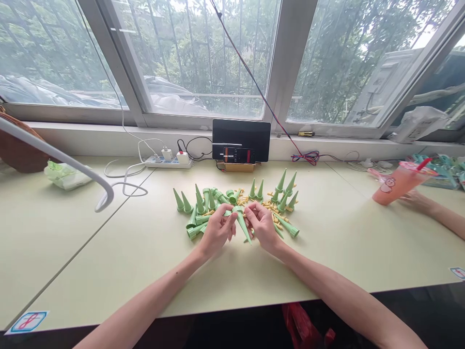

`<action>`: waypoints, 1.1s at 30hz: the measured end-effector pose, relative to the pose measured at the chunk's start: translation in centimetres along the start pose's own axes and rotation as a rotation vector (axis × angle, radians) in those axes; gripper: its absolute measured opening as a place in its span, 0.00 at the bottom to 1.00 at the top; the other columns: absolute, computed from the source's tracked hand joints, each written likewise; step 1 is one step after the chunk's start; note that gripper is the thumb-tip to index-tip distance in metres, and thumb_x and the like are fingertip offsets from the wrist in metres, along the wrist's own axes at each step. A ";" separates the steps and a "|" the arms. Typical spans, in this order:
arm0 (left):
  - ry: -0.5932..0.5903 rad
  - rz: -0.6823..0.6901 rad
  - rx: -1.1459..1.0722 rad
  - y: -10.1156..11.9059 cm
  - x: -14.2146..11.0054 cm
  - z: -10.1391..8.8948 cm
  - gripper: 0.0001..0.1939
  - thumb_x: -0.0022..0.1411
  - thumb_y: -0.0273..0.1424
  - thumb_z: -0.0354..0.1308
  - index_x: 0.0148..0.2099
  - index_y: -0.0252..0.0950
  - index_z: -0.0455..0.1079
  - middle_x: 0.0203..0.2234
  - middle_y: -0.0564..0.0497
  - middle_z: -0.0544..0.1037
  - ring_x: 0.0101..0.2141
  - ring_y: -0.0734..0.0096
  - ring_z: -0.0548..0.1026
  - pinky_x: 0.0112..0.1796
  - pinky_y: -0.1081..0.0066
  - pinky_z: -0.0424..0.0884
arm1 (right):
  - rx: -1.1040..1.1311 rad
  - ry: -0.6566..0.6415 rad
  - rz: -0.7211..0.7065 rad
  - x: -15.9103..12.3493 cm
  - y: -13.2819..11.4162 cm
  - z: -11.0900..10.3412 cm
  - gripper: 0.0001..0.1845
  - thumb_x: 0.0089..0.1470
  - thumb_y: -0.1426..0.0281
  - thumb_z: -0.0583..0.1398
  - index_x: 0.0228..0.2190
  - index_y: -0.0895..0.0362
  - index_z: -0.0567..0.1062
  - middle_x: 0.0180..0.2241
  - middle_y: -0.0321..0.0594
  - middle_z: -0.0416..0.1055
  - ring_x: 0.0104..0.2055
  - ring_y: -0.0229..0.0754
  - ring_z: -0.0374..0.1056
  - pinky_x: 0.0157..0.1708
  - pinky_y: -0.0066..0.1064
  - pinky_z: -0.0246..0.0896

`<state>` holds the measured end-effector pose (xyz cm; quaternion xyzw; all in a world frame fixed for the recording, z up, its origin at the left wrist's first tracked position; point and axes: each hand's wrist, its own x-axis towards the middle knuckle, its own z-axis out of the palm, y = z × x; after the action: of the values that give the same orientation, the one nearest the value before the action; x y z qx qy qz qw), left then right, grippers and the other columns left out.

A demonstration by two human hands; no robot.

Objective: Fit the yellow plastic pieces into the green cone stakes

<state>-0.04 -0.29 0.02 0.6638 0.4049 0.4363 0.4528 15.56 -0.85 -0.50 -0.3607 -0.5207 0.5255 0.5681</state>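
Observation:
My left hand [217,231] grips a green plastic plant watering spike [242,226] by its wide collar, with the pointed end slanting down toward me. Close against the collar's other side, my right hand [263,227] has its thumb and forefinger pinched together; whatever is between them is hidden. Just beyond my hands, several more green spikes [198,231] lie or stand on their wide ends. Small yellow valve pieces [269,206] are scattered in the middle and to the right, and some upright green spikes [280,181] at the right have yellow bits on them.
Behind the pile, a phone [239,155] leans on a dark tablet [241,133]. A power strip [169,162] with cables stands left of it. A white curved bar [65,160] crosses the left. At right, another person's hand [414,199] is by a pink drink cup [399,184].

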 end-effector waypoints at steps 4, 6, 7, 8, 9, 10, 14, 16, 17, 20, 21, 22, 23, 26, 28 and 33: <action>0.029 0.027 -0.005 0.0 -0.1 0.1 0.18 0.68 0.46 0.51 0.49 0.38 0.61 0.16 0.60 0.68 0.15 0.77 0.66 0.19 0.77 0.62 | 0.064 -0.008 0.027 0.1 0.5 0.0 0.18 0.57 0.55 0.61 0.30 0.55 0.65 0.17 0.26 0.62 0.12 0.30 0.54 0.08 0.23 0.51; 0.059 0.071 0.018 0.1 -0.1 0.1 0.18 0.68 0.45 0.52 0.52 0.39 0.62 0.19 0.58 0.69 0.17 0.76 0.68 0.19 0.77 0.63 | 0.110 -0.021 0.048 0.1 0.8 0.0 0.18 0.57 0.54 0.61 0.30 0.55 0.65 0.17 0.25 0.62 0.11 0.29 0.54 0.08 0.23 0.50; 0.074 0.098 0.036 0.1 -0.1 0.2 0.17 0.68 0.44 0.52 0.52 0.39 0.63 0.23 0.56 0.71 0.19 0.76 0.70 0.20 0.77 0.64 | 0.128 -0.026 0.058 0.2 0.8 0.0 0.18 0.57 0.54 0.61 0.30 0.55 0.66 0.17 0.25 0.62 0.11 0.29 0.53 0.08 0.23 0.50; 0.088 0.125 0.055 0.2 -0.1 0.2 0.17 0.68 0.43 0.52 0.53 0.39 0.64 0.29 0.52 0.74 0.20 0.77 0.71 0.20 0.77 0.66 | 0.139 -0.028 0.066 0.2 0.9 0.0 0.18 0.57 0.54 0.62 0.30 0.55 0.66 0.17 0.25 0.62 0.11 0.29 0.53 0.08 0.23 0.49; 0.097 0.149 0.072 0.3 -0.1 0.2 0.16 0.68 0.42 0.52 0.53 0.40 0.65 0.36 0.49 0.75 0.21 0.78 0.72 0.20 0.76 0.67 | 0.140 -0.026 0.070 0.2 0.9 0.0 0.18 0.57 0.54 0.62 0.30 0.55 0.66 0.17 0.25 0.62 0.11 0.30 0.53 0.08 0.23 0.49; 0.103 0.173 0.085 0.4 -0.1 0.2 0.15 0.68 0.41 0.52 0.52 0.40 0.67 0.43 0.46 0.74 0.22 0.79 0.72 0.21 0.76 0.68 | 0.137 -0.020 0.073 0.2 0.9 0.0 0.18 0.57 0.54 0.62 0.30 0.55 0.65 0.17 0.25 0.62 0.11 0.30 0.54 0.08 0.23 0.49; 0.105 0.229 0.102 0.8 -0.2 0.3 0.15 0.69 0.40 0.51 0.50 0.39 0.72 0.52 0.43 0.71 0.23 0.80 0.72 0.21 0.75 0.71 | 0.146 -0.022 0.098 0.1 0.5 0.2 0.19 0.55 0.53 0.62 0.30 0.55 0.65 0.16 0.25 0.61 0.11 0.30 0.54 0.08 0.23 0.48; 0.089 0.237 0.111 0.8 -0.2 0.3 0.15 0.69 0.39 0.51 0.49 0.38 0.73 0.51 0.43 0.72 0.25 0.79 0.73 0.21 0.76 0.71 | 0.178 -0.022 0.125 0.1 0.2 0.4 0.20 0.54 0.53 0.63 0.29 0.55 0.65 0.15 0.24 0.60 0.11 0.29 0.53 0.08 0.23 0.46; 0.075 0.240 0.116 0.7 -0.2 0.3 0.15 0.69 0.39 0.51 0.50 0.38 0.73 0.50 0.43 0.73 0.25 0.79 0.74 0.21 0.77 0.70 | 0.201 -0.020 0.145 0.1 0.0 0.4 0.20 0.53 0.53 0.64 0.29 0.55 0.65 0.14 0.24 0.60 0.10 0.29 0.52 0.08 0.22 0.45; 0.029 0.256 0.122 0.3 -0.1 0.1 0.15 0.69 0.39 0.53 0.52 0.38 0.71 0.47 0.45 0.74 0.23 0.80 0.73 0.20 0.78 0.70 | 0.283 -0.022 0.219 0.1 -0.3 0.4 0.21 0.51 0.54 0.66 0.29 0.55 0.65 0.13 0.22 0.57 0.10 0.28 0.49 0.08 0.20 0.42; 0.015 0.256 0.122 0.2 0.0 0.0 0.15 0.68 0.39 0.53 0.53 0.38 0.70 0.45 0.45 0.75 0.23 0.81 0.73 0.20 0.78 0.69 | 0.311 -0.028 0.241 0.1 -0.4 0.4 0.21 0.50 0.54 0.66 0.29 0.55 0.64 0.12 0.22 0.56 0.10 0.27 0.49 0.09 0.20 0.41; 0.004 0.253 0.124 0.1 0.0 -0.1 0.15 0.68 0.39 0.53 0.52 0.37 0.70 0.43 0.46 0.75 0.23 0.81 0.72 0.20 0.79 0.69 | 0.335 -0.035 0.260 0.1 -0.4 0.3 0.21 0.50 0.55 0.67 0.28 0.55 0.64 0.12 0.21 0.55 0.10 0.27 0.48 0.09 0.19 0.41; -0.004 0.247 0.128 0.1 0.1 -0.2 0.15 0.68 0.39 0.54 0.52 0.37 0.70 0.41 0.46 0.76 0.22 0.81 0.72 0.20 0.79 0.69 | 0.355 -0.044 0.274 0.1 -0.4 0.3 0.21 0.49 0.55 0.68 0.28 0.55 0.64 0.11 0.21 0.54 0.11 0.27 0.47 0.09 0.18 0.40; -0.010 0.219 0.139 0.3 0.1 -0.4 0.14 0.67 0.39 0.55 0.48 0.35 0.71 0.35 0.49 0.76 0.21 0.82 0.71 0.20 0.79 0.68 | 0.388 -0.081 0.303 0.2 -0.2 0.1 0.21 0.49 0.56 0.68 0.29 0.56 0.65 0.12 0.22 0.55 0.11 0.26 0.46 0.10 0.18 0.40; -0.004 0.201 0.135 0.5 0.1 -0.5 0.13 0.67 0.39 0.56 0.46 0.35 0.71 0.31 0.51 0.75 0.20 0.81 0.70 0.20 0.79 0.68 | 0.391 -0.101 0.312 0.2 -0.2 0.0 0.21 0.49 0.56 0.68 0.29 0.56 0.66 0.13 0.22 0.57 0.11 0.26 0.47 0.09 0.18 0.40; -0.009 0.164 0.124 0.5 0.2 -0.3 0.13 0.67 0.40 0.56 0.45 0.35 0.70 0.23 0.55 0.71 0.20 0.79 0.71 0.20 0.79 0.67 | 0.369 -0.097 0.290 0.2 -0.3 0.2 0.20 0.50 0.56 0.67 0.28 0.56 0.66 0.14 0.23 0.58 0.11 0.25 0.48 0.09 0.18 0.41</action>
<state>-0.25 -0.18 0.59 0.7233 0.3734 0.4430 0.3757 15.38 -0.76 -0.15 -0.2959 -0.3852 0.7045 0.5174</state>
